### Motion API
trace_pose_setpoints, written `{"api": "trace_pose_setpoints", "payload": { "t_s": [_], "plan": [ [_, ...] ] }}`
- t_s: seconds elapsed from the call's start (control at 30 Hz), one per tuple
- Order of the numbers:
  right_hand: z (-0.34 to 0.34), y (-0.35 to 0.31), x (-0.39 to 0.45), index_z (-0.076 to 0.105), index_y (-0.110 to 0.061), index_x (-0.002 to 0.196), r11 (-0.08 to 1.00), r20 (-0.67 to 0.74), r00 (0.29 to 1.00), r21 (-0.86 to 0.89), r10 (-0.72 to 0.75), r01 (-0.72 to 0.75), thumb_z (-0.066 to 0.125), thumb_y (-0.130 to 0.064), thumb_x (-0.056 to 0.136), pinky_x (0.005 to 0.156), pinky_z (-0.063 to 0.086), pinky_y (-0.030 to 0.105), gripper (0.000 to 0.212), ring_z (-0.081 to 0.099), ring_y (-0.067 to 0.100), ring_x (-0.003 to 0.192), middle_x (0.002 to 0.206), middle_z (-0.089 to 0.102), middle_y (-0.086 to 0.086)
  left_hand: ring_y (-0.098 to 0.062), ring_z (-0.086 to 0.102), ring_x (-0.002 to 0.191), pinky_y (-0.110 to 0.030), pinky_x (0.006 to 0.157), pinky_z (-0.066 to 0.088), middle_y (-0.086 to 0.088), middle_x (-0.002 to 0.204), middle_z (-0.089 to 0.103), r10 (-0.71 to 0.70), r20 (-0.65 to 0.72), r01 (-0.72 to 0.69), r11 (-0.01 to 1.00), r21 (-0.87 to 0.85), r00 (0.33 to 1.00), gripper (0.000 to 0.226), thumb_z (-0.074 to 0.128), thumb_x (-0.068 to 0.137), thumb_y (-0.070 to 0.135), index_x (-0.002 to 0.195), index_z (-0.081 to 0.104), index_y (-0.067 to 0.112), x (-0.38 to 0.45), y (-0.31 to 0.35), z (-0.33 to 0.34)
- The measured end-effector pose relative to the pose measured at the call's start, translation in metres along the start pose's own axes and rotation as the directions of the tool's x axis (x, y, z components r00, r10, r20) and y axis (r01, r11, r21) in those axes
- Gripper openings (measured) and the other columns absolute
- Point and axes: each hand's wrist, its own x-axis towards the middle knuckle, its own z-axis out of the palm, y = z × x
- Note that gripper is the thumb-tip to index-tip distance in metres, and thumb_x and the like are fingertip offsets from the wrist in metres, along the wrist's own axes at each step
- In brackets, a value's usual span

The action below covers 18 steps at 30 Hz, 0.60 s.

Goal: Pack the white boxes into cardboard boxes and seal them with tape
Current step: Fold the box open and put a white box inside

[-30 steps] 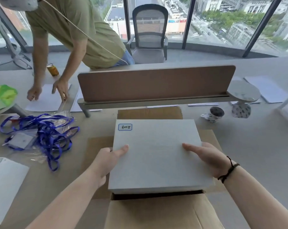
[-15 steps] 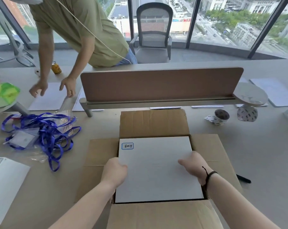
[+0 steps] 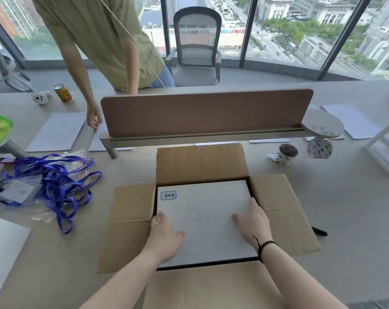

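While the white box (image 3: 202, 219) lies flat inside the open cardboard box (image 3: 200, 161), both hands rest on its top. The left hand (image 3: 164, 235) lies on the near left part, fingers (image 3: 159, 218) straight and released at the left edge. The right hand (image 3: 253, 221) lies flat on the right side, fingers released too. A small label (image 3: 168, 195) sits beyond the left fingers. Blue straps (image 3: 53, 181) lie on the surface (image 3: 44, 253) far left of the fingers. A tape roll (image 3: 287, 153) stands beyond the right fingers.
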Motion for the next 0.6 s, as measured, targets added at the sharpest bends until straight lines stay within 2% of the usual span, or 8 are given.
{"api": "trace_pose_setpoints", "payload": {
  "t_s": [0.07, 0.13, 0.2, 0.27, 0.33, 0.43, 0.53, 0.6],
  "plan": [
    [0.002, 0.000, -0.007, 0.057, -0.009, 0.124, 0.997, -0.079, 0.994, -0.019, -0.076, 0.074, 0.068, -0.020, 0.087, 0.092, 0.038, 0.031, 0.040, 0.049, 0.030, 0.127, 0.132, 0.059, 0.009, -0.020, 0.005, 0.154, -0.026, 0.117, 0.015, -0.010, 0.163, 0.004, 0.036, 0.036, -0.037, 0.999, 0.038, 0.999, 0.078, 0.057, 0.098, 0.026, 0.156, 0.010, 0.004, -0.002, -0.004, -0.001],
    [0.007, -0.001, -0.013, 0.060, -0.008, 0.124, 0.985, -0.116, 0.982, -0.102, -0.148, 0.136, 0.065, -0.016, 0.090, 0.102, 0.034, 0.028, 0.035, 0.039, 0.026, 0.141, 0.149, 0.049, 0.008, -0.013, -0.007, 0.155, -0.026, 0.120, 0.009, -0.007, 0.166, -0.014, 0.050, 0.070, -0.053, 0.998, 0.032, 0.996, 0.088, 0.057, 0.099, 0.030, 0.161, -0.003, 0.012, -0.001, -0.007, -0.004],
    [0.011, -0.004, -0.019, 0.058, -0.007, 0.129, 0.962, -0.073, 0.976, -0.198, -0.207, 0.190, 0.059, -0.012, 0.094, 0.112, 0.029, 0.030, 0.036, 0.030, 0.026, 0.149, 0.157, 0.040, 0.006, -0.013, -0.016, 0.154, -0.028, 0.121, 0.004, -0.006, 0.164, -0.025, 0.068, 0.093, -0.072, 0.997, 0.037, 0.993, 0.089, 0.056, 0.099, 0.034, 0.161, -0.005, 0.014, 0.002, -0.010, -0.004],
    [0.014, -0.008, -0.024, 0.060, -0.004, 0.113, 0.930, 0.015, 0.971, -0.286, -0.237, 0.231, 0.056, -0.009, 0.094, 0.101, 0.033, 0.030, 0.020, 0.039, 0.031, 0.139, 0.144, 0.049, 0.006, -0.017, -0.027, 0.151, -0.033, 0.123, -0.001, -0.003, 0.161, -0.036, 0.131, 0.115, -0.148, 0.976, 0.161, 0.985, 0.085, 0.052, 0.101, 0.038, 0.160, -0.003, 0.012, 0.003, -0.012, 0.003],
    [0.014, -0.013, -0.028, 0.058, -0.003, 0.108, 0.907, 0.082, 0.971, -0.346, -0.226, 0.241, 0.058, -0.012, 0.094, 0.097, 0.033, 0.029, 0.017, 0.042, 0.027, 0.132, 0.144, 0.048, 0.007, -0.021, -0.031, 0.149, -0.036, 0.123, -0.004, -0.001, 0.160, -0.038, 0.206, 0.170, -0.249, 0.923, 0.294, 0.964, 0.083, 0.049, 0.102, 0.041, 0.161, -0.001, 0.011, 0.004, -0.012, 0.012],
    [0.011, -0.016, -0.031, 0.057, -0.005, 0.116, 0.885, 0.109, 0.967, -0.388, -0.232, 0.256, 0.059, -0.019, 0.096, 0.099, 0.034, 0.027, 0.025, 0.041, 0.023, 0.135, 0.150, 0.041, 0.001, -0.026, -0.028, 0.150, -0.038, 0.123, -0.010, -0.006, 0.163, -0.031, 0.233, 0.261, -0.333, 0.822, 0.463, 0.937, 0.083, 0.045, 0.103, 0.043, 0.160, -0.008, 0.014, 0.007, -0.009, 0.024],
    [0.011, -0.019, -0.037, 0.053, -0.009, 0.131, 0.882, 0.121, 0.973, -0.412, -0.197, 0.229, 0.058, -0.023, 0.098, 0.108, 0.032, 0.028, 0.037, 0.032, 0.019, 0.145, 0.161, 0.031, -0.003, -0.026, -0.026, 0.151, -0.040, 0.124, -0.010, -0.006, 0.164, -0.028, 0.290, 0.255, -0.385, 0.741, 0.550, 0.923, 0.081, 0.044, 0.102, 0.041, 0.161, -0.009, 0.022, 0.012, -0.009, 0.025],
    [0.008, -0.022, -0.042, 0.050, -0.010, 0.138, 0.884, 0.129, 0.975, -0.413, -0.181, 0.219, 0.057, -0.024, 0.098, 0.109, 0.029, 0.027, 0.043, 0.029, 0.017, 0.146, 0.163, 0.027, -0.002, -0.025, -0.023, 0.153, -0.041, 0.124, -0.008, -0.003, 0.166, -0.025, 0.305, 0.248, -0.393, 0.721, 0.571, 0.920, 0.078, 0.042, 0.102, 0.042, 0.161, -0.006, 0.027, 0.013, -0.010, 0.024]
  ]
}}
